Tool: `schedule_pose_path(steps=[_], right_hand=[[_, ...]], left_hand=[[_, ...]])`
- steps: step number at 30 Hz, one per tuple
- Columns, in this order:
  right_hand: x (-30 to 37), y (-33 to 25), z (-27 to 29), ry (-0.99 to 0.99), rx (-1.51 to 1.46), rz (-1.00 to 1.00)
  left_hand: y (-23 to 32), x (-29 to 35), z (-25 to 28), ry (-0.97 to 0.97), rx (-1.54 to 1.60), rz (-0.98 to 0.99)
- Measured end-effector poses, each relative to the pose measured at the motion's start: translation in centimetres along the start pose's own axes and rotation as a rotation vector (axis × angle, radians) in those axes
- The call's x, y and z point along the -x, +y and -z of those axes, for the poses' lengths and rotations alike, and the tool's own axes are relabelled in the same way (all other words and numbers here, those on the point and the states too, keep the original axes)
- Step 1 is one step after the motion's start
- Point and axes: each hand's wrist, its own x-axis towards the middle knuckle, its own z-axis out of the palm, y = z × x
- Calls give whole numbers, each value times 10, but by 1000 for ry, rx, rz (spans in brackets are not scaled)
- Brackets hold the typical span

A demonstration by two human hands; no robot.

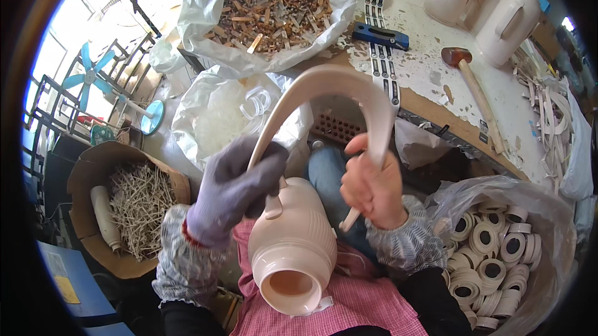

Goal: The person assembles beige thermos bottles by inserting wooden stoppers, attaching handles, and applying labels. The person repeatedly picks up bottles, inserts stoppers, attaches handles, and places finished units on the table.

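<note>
A pale pink jug body (293, 224) lies on my lap, its round open mouth towards me. Over it rises a wide curved handle (330, 77) of the same colour, bent into an arch. My left hand (235, 183), in a grey-purple glove, is closed round the arch's left leg beside the jug's small side lug. My bare right hand (374, 186) grips the right leg, whose lower end sticks out below the fist, near the jug's right side. The right leg and hand are slightly blurred. Whether the left end is joined to the jug is hidden by the glove.
To the right, a plastic bag (548, 211) holds many pale rings. A cardboard box (90, 211) of thin sticks stands left. Ahead is a white sack (205, 18) of small brown strips. The workbench (423, 68) bears a mallet (464, 62), a blue tool (380, 35) and several pink jugs (507, 24).
</note>
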Motion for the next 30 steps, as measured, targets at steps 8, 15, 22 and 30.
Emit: schedule_pose_path(steps=[8, 15, 22, 30], right_hand=[[8, 44, -7, -54, -66, -325], [27, 57, -26, -99, 417, -388], [31, 58, -11, 17, 365, -400], [50, 61, -6, -66, 376, -396]], left_hand=[[-66, 50, 24, 364, 29, 16], [-120, 77, 37, 190, 549, 16], [-120, 78, 24, 256, 469, 21], [-137, 104, 9, 177, 619, -189]])
